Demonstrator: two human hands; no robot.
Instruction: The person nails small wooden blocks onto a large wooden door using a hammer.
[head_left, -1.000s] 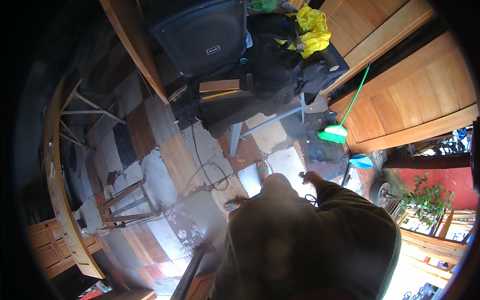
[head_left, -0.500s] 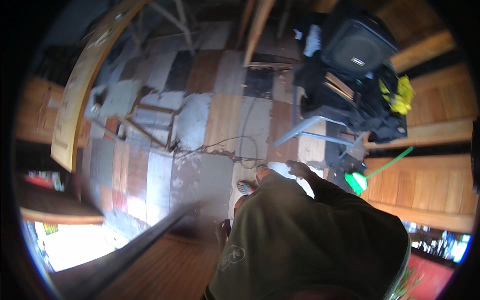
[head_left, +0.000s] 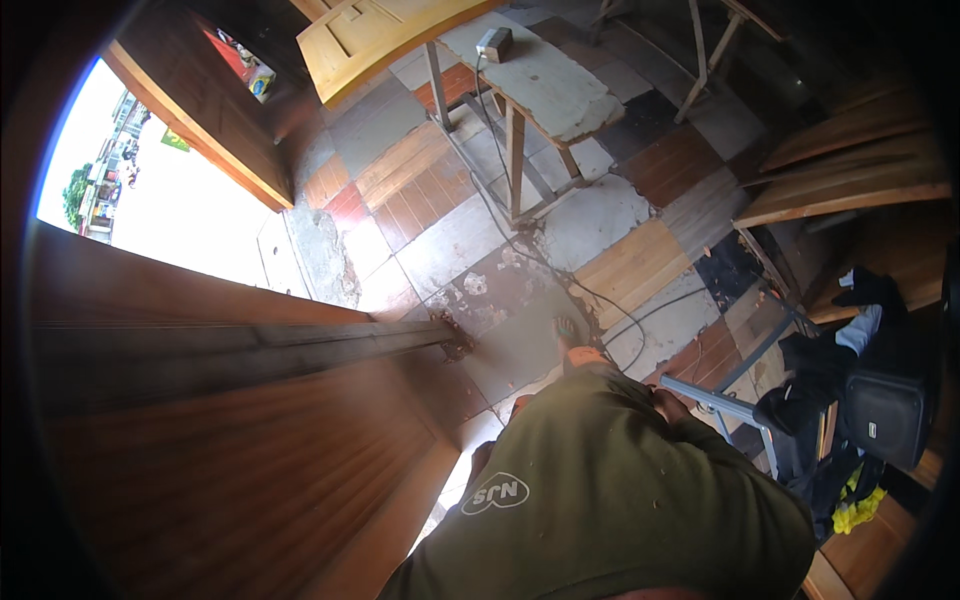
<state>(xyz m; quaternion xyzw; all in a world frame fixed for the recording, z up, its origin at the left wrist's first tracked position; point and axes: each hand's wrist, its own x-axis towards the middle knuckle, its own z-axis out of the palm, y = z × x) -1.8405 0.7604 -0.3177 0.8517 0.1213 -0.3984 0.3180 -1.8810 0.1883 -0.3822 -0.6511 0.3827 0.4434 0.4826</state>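
My right hand [head_left: 669, 402] hangs beside the olive-green shirt [head_left: 610, 480], partly covered by its edge. Its visible fingers are loosely apart, and I see nothing held in them. Nearest to that hand is the blue-grey metal frame [head_left: 712, 398] of a stand; a gap between them is hard to judge. On the other side, a dark shape at the shirt's edge appears to be my left hand [head_left: 482, 459], and its fingers are hidden. Below, one foot [head_left: 567, 331] stands forward on the patchwork tile floor [head_left: 470, 285].
A large wooden panel [head_left: 220, 480] with a dark post [head_left: 250, 350] fills the left. Ahead stands a low wooden bench [head_left: 560, 85] with a small box on top. A cable [head_left: 545, 262] crosses the floor. Black speaker [head_left: 885, 415] and dark cloths lie right.
The view has swung left, so the doorway and panel fill more of it. The stand and speaker now sit lower right. My right hand has drawn in beside the shirt.
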